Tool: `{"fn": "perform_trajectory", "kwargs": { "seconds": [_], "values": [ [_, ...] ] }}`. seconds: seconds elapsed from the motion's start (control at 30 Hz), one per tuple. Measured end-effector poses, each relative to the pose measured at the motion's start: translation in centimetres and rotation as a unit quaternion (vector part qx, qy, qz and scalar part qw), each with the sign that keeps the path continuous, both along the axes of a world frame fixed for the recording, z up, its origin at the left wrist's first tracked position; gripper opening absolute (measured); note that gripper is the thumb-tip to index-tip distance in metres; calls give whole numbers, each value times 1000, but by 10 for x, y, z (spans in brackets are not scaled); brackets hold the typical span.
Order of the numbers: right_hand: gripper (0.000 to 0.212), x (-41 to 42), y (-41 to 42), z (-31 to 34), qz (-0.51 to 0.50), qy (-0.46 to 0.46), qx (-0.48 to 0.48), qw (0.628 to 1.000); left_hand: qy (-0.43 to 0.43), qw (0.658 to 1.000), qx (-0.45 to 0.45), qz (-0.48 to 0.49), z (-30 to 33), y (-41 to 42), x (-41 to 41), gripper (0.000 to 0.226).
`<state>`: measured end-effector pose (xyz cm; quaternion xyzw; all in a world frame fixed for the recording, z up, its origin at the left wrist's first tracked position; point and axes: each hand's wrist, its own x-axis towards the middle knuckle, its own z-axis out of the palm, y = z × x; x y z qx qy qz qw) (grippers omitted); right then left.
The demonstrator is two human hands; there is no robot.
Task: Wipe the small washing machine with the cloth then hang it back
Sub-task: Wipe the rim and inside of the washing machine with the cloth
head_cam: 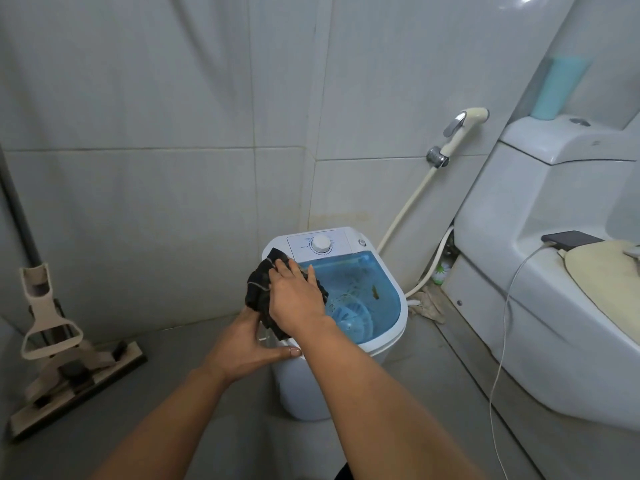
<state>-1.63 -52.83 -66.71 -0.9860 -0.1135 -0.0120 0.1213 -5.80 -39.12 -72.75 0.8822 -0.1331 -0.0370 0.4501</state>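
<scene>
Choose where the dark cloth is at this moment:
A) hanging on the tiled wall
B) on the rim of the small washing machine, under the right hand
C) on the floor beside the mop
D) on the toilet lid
B: the dark cloth lies over the rim of the small washing machine, and the right hand presses on it with straight fingers.

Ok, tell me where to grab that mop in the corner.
Grip the mop by its grey pole, just above the beige frame, coming from the right: the pole stands close to the left wall, so that side looks freest, and the flat head sits on the floor.
</scene>
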Motion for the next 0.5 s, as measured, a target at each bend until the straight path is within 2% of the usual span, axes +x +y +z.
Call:
{"fn": "perform_trajectory", "kwargs": {
  "seconds": [0.1,0.3,0.5],
  "values": [
    [53,4,-10,1,-4,0,0,1000,-5,1000,3,0,2,-3,-2,114],
    [50,9,-47,6,-33,14,18,999,16,999,36,10,6,-8,-3,148],
    [49,12,-86,9,-56,17,37,998,9,999,47,10,5,-8,-1,148]
  ]
}}
